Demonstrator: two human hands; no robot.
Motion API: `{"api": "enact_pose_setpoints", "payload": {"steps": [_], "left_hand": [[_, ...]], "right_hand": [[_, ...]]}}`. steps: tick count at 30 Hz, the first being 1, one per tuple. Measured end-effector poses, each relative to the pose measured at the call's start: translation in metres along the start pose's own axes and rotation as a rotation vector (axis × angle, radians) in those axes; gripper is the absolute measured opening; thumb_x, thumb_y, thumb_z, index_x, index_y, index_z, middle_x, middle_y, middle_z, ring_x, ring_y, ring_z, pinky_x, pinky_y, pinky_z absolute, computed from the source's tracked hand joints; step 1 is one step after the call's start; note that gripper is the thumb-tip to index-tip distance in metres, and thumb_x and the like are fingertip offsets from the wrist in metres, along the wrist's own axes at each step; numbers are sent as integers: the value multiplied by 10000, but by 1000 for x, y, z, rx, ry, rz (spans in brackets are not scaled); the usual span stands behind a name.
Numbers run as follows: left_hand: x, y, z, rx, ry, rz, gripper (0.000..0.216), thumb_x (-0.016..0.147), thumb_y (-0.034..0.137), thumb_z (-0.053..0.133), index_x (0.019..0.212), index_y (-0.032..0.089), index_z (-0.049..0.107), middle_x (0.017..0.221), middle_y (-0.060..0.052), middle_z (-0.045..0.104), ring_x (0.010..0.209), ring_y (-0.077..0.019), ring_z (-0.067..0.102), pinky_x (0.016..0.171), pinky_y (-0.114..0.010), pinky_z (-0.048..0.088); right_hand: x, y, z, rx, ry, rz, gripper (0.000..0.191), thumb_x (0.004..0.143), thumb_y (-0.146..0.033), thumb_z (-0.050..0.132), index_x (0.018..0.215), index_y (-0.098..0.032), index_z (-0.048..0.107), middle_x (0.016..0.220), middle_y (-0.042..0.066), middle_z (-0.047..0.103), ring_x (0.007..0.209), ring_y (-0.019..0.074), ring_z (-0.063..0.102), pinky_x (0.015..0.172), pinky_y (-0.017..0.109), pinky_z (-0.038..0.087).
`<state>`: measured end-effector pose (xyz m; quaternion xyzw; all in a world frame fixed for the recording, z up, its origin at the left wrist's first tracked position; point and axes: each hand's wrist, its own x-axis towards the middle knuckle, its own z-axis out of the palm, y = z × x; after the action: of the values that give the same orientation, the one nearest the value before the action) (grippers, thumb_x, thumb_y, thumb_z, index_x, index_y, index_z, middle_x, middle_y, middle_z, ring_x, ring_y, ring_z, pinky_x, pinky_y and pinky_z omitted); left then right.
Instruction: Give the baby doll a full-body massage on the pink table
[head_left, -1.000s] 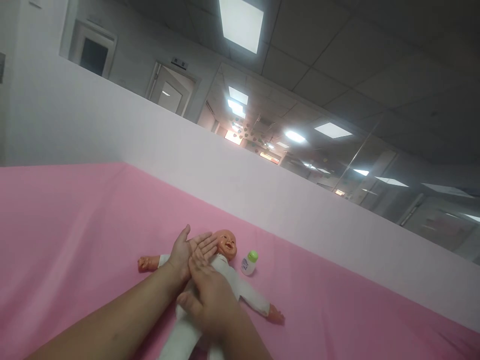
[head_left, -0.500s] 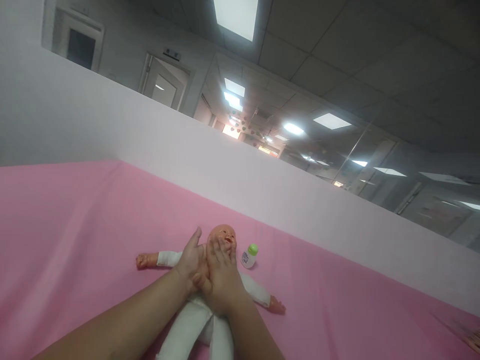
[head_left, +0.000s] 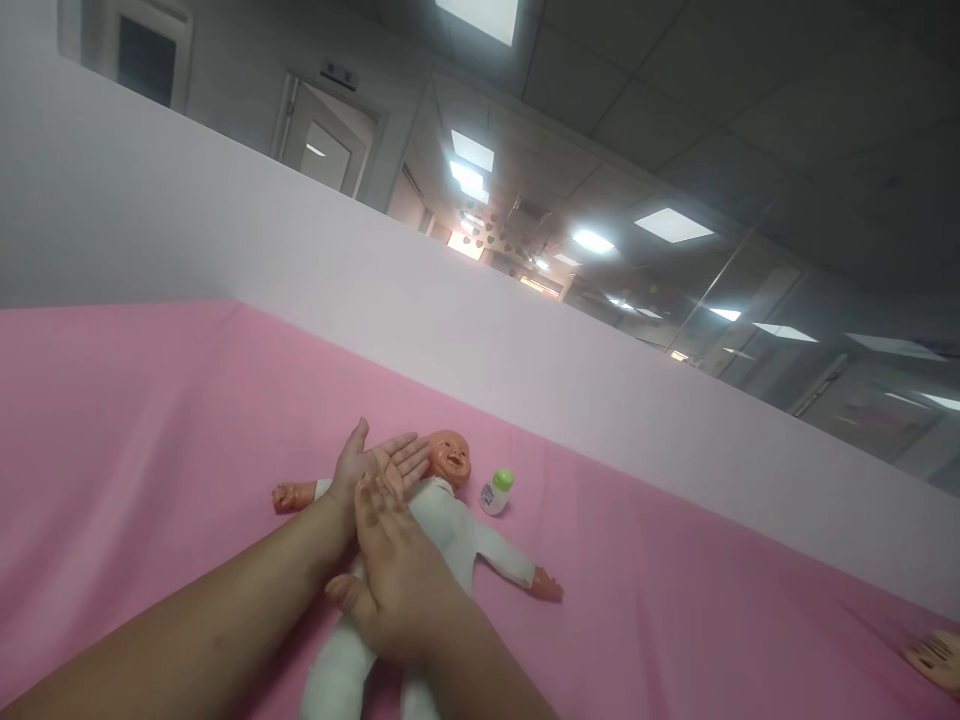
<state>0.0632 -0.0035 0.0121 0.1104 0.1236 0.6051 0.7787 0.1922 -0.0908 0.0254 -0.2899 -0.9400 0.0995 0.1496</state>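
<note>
A baby doll (head_left: 450, 530) with a white cloth body lies on its back, arms spread, its smiling head toward the far wall. My left hand (head_left: 379, 470) is palm up with fingers stretched, over the doll's shoulder and beside its head. Lower down, my right hand (head_left: 401, 575) lies flat with its fingertips at the left palm and the thumb apart; whether they touch I cannot tell. Both hands hold nothing. Part of the doll's torso and one upper arm are hidden behind them. To the right of the doll's head stands a small white bottle (head_left: 495, 494) with a green cap.
Pink cloth (head_left: 637, 560) with soft folds covers the surface. A white wall panel (head_left: 360, 280) rises behind it, with doors and lit ceiling panels beyond. At the right edge lies a slotted tan object (head_left: 936, 658), partly cut off.
Both hands have shifted left, off the doll's face and chest. The left palm has turned upward, and the right fingers have slid down toward its heel. The view has tilted slightly.
</note>
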Motion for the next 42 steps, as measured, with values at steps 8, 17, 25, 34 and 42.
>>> {"api": "enact_pose_setpoints", "payload": {"steps": [8, 17, 25, 34, 42], "left_hand": [[-7, -48, 7, -57, 66, -143, 658, 988, 625, 303, 1527, 272, 436, 1478, -141, 553, 1449, -306, 429, 1113, -478, 428], [-3, -8, 2, 56, -34, -119, 974, 890, 796, 373, 1447, 1, 451, 1337, -302, 604, 1307, -382, 568, 1064, -514, 488], [4, 15, -5, 71, 76, 85, 860, 957, 709, 309, 1429, 11, 481, 1327, -283, 617, 1265, -320, 613, 950, -400, 577], [2, -4, -5, 89, -42, -53, 888, 953, 706, 323, 1522, 26, 368, 1421, -292, 556, 1296, -334, 593, 1057, -481, 500], [-6, -21, 2, 61, -37, -142, 843, 960, 675, 379, 1485, 19, 444, 1406, -262, 589, 1280, -332, 607, 1100, -440, 466]], "right_hand": [[0, 38, 8, -112, 143, 128, 930, 973, -645, 483, 1635, -195, 11, 1697, 130, 65, 1570, 331, 37, 1253, 592, 36], [3, 44, 4, -218, 55, 263, 883, 974, -651, 462, 1626, -142, 152, 1673, 167, 160, 1561, 359, 99, 1231, 652, 43], [2, 19, 6, -39, -13, 66, 957, 955, -679, 492, 1630, -133, 91, 1675, 168, 158, 1553, 321, 174, 1264, 546, 138], [4, 14, 5, 18, 48, 20, 1041, 908, -717, 546, 1624, -94, 117, 1677, 182, 148, 1565, 326, 94, 1279, 519, 100], [3, 20, 11, -15, 122, 113, 989, 934, -671, 547, 1629, -121, 109, 1678, 174, 146, 1563, 330, 108, 1272, 546, 113]]}}
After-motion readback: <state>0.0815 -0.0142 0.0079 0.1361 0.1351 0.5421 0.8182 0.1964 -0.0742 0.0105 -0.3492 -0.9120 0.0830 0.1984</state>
